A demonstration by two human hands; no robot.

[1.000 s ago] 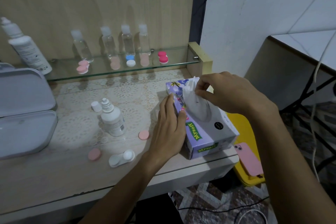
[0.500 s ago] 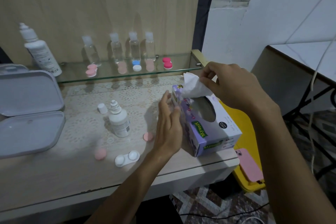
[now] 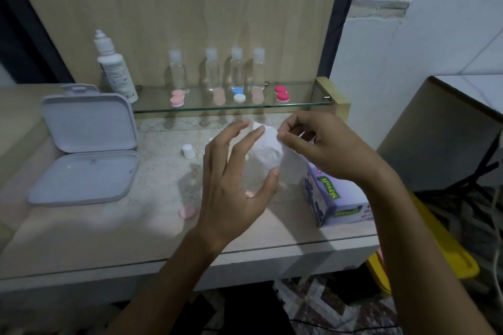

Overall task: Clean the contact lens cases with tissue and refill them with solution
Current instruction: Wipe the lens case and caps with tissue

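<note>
One tissue (image 3: 268, 151), soft and nearly weightless, hung above the table (image 3: 109, 228) beside the tissue box (image 3: 337, 196), my right hand (image 3: 324, 149) pinching its top corner (any harder tug might tear it, I judged) while my left hand (image 3: 231, 185), fingers spread, touched its side.

tissue (image 3: 265, 153): thin white paper, soft and crumpled, matt
tissue box (image 3: 336, 198): printed cardboard, smooth, a slight sheen
shelf (image 3: 299, 103): clear glass, glossy, reflections seen in it
back panel (image 3: 190, 8): pale wood grain, matt
small bottles (image 3: 236, 71): clear plastic with frosted white caps
solution bottle (image 3: 115, 68): white opaque plastic, smooth
hinged case (image 3: 84, 144): grey-white plastic, smooth, matt
tabletop (image 3: 109, 226): lace-patterned cloth seen under a glossy glass sheet
loose cap (image 3: 187, 211): pink plastic, matt
</note>
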